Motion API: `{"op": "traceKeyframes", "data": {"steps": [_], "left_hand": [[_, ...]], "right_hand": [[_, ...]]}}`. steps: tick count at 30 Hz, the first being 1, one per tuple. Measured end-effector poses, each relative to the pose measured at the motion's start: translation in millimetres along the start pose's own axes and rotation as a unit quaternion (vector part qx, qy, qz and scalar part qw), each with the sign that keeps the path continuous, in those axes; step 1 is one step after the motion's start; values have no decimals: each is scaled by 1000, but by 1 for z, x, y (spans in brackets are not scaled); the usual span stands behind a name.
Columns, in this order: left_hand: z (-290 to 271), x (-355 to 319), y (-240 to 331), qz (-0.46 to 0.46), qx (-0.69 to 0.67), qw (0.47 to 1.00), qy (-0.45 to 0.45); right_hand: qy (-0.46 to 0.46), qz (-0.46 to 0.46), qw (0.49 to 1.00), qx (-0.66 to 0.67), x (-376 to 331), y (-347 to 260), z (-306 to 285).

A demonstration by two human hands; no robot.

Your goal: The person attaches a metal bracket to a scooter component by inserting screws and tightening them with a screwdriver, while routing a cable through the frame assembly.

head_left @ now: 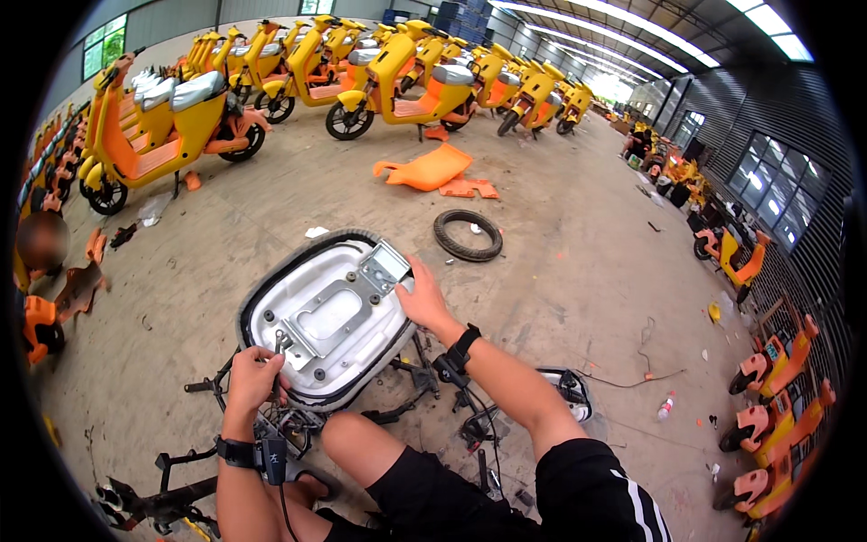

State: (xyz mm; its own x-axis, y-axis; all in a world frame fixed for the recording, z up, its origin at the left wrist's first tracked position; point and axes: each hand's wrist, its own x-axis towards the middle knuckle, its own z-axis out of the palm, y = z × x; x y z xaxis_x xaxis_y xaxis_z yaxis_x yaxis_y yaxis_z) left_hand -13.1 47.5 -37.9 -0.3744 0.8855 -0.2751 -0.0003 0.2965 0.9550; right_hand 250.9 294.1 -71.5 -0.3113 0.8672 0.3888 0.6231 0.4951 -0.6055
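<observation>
Seat: an upturned grey plastic scooter seat base (330,316) with a metal bracket is propped over a black frame (397,406) on the concrete floor (560,271).
Left hand (253,379): fingers are closed at the seat's near edge.
Right hand (423,298): fingers are spread flat on its far right edge.

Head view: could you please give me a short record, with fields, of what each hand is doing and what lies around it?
Setting: warehouse with concrete floor
Main item: upturned scooter seat, grey plastic underside with metal bracket
Left hand: closed on a small metal tool at the bracket's lower-left corner
Right hand: pressed flat on the seat's right edge
Behind: loose black rubber tyre; orange plastic body panel
Background: rows of yellow scooters
</observation>
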Motion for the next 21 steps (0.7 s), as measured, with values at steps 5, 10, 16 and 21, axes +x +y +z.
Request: {"op": "traceKeyframes", "data": {"steps": [5,10,16,21], "left_hand": [[-9,-7,-4,-9,-10,1000,25],[8,-1,-4,19,26,999,27],[15,-8,-1,-37,-71,993,88],[10,-16,0,-81,-238,965,82]], "right_hand": [[17,34,997,69,-6,-8,17],[61,4,995,76,-11,21,13],[1,48,998,40,-9,-8,7],[11,6,999,50,-8,-6,18]]}}
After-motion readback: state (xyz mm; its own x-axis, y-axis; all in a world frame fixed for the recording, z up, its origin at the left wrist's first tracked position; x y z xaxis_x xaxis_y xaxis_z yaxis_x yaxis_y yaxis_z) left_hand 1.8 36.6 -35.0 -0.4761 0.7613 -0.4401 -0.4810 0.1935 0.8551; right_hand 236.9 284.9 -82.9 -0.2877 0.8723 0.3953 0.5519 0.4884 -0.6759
